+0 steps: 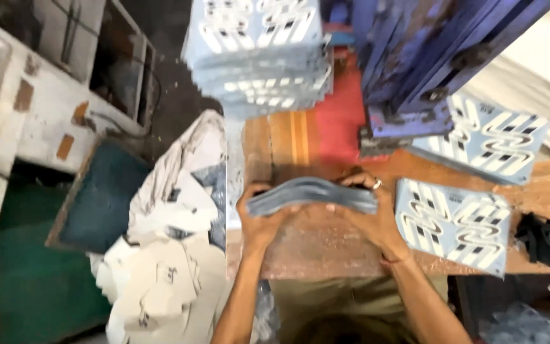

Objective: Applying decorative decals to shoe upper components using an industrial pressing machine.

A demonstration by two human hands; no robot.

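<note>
card stack (313, 194) | between, grasped by left hand (259, 220) and right hand (367, 213) | over table (313, 248)

Motion blur smears everything, worst around the blue machine frame (428, 57); flat daylight, perhaps from its right; left of it, dim shadow.

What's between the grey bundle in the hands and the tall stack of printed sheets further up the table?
In the head view, only bare orange-and-red tabletop lies between the grey bundle and the printed stack.

Patterned card stacks (259, 57), blue frame (415, 64), perhaps paper scraps (167, 255).
</note>
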